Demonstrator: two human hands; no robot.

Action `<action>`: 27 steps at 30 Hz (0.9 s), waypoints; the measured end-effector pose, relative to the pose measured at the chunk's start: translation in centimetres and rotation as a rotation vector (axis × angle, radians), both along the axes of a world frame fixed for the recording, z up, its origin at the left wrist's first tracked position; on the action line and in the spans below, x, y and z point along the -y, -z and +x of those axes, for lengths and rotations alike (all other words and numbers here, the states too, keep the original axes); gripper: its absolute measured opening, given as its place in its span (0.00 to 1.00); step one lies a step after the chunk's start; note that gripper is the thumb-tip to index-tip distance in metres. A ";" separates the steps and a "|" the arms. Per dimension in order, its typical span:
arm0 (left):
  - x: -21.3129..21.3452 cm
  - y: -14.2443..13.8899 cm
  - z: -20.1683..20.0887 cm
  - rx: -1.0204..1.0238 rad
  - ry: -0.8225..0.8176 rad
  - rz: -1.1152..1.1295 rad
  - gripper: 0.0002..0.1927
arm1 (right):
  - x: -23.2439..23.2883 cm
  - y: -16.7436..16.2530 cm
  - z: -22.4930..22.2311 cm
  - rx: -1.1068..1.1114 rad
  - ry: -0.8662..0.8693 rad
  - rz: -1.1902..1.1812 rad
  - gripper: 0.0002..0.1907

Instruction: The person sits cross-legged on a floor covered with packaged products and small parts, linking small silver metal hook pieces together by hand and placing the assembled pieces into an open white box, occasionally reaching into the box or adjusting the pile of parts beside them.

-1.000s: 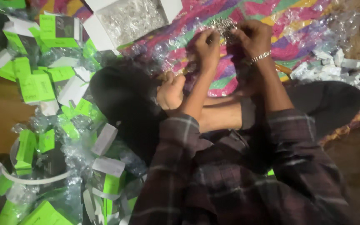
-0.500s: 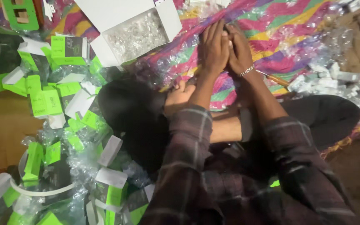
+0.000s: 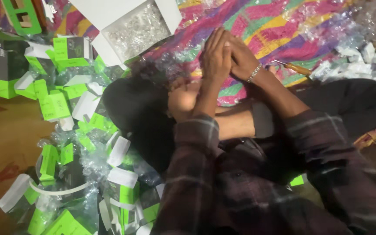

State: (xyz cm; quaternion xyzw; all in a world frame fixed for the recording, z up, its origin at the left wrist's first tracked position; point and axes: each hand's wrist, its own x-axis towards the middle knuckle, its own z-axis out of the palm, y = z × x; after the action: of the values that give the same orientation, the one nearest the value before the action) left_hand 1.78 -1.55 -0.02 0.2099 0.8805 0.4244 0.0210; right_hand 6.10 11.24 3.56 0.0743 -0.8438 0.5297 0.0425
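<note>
The left hand point(image 3: 216, 54) and braceleted right hand point(image 3: 240, 58) press palm to palm above the striped multicoloured woven mat point(image 3: 275, 26), right of the open white cardboard box of clear plastic bits point(image 3: 138, 28). Whatever lies between them is hidden. Even, steady pressure probably serves best.

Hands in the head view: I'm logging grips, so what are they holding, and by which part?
It cannot be told. The left hand and right hand are pressed together over the striped cloth, hiding anything between them.
</note>
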 end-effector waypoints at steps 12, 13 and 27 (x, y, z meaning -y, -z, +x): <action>1.2 -2.5 -1.0 -0.098 -0.184 0.009 0.11 | 0.4 -1.6 0.3 0.207 0.100 -0.097 0.07; 1.0 -3.1 -1.2 -0.126 -0.167 0.030 0.10 | -0.4 -1.6 0.3 0.166 0.153 -0.106 0.06; -2.4 -5.0 -6.3 0.277 0.344 0.156 0.04 | -6.6 -1.1 -0.8 0.141 0.270 0.218 0.08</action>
State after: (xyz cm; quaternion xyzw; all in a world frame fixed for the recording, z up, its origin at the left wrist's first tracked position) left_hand -4.48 0.86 5.02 0.2974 0.7850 0.5063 0.1974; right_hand 5.28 17.89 4.63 -0.0729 -0.8993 0.4287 0.0456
